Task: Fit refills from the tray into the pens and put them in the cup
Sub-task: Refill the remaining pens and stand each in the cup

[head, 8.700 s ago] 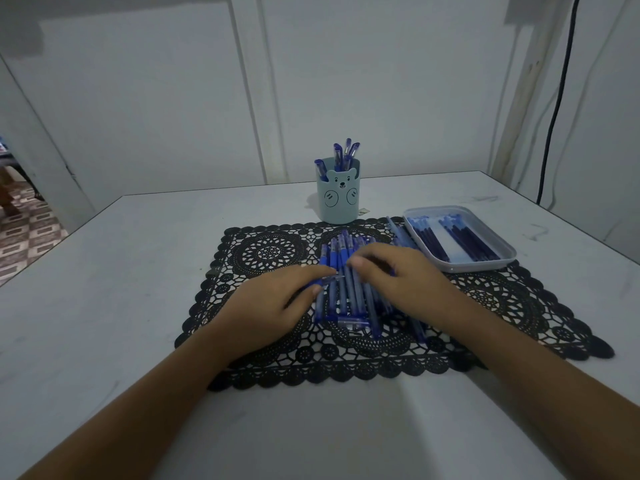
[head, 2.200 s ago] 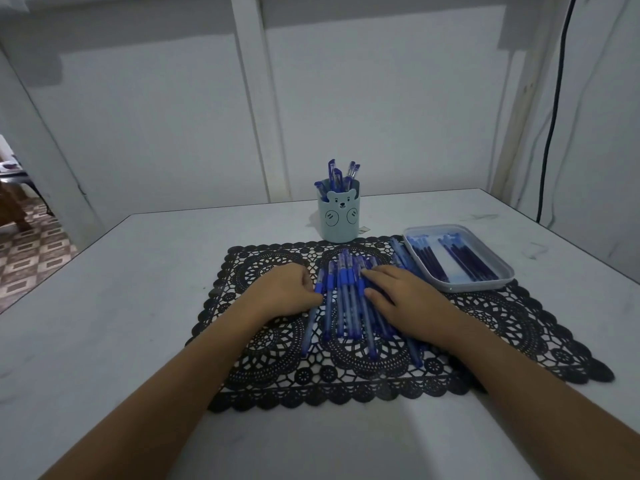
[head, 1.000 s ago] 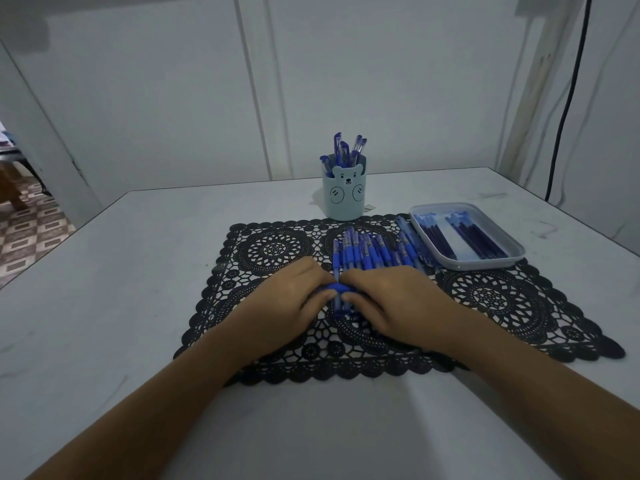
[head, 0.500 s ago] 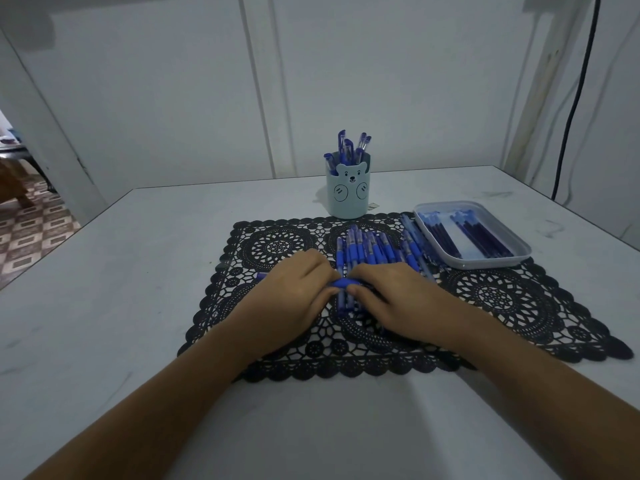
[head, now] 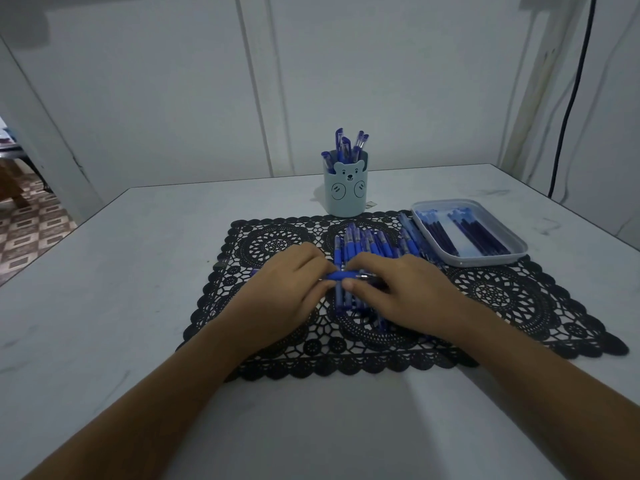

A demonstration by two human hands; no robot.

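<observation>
One blue pen (head: 341,274) lies crosswise between my hands, above a row of several blue pens (head: 363,242) on a black lace mat (head: 502,296). My left hand (head: 280,292) grips its left part and my right hand (head: 401,289) grips its right end, where a metal tip shows. Behind the mat stands a pale blue bear cup (head: 345,188) with several pens upright in it. At the right, a white tray (head: 485,261) holds several dark blue refills (head: 460,233).
The white table (head: 121,271) ends at a wall behind the cup. A black cable (head: 571,98) hangs down the wall at the far right. Left of the table there is a drop to a tiled floor (head: 27,230).
My hands came together over the pen row and lifted one pen crosswise; over the last second they hold it nearly still, and its metal tip now shows at my right hand.
</observation>
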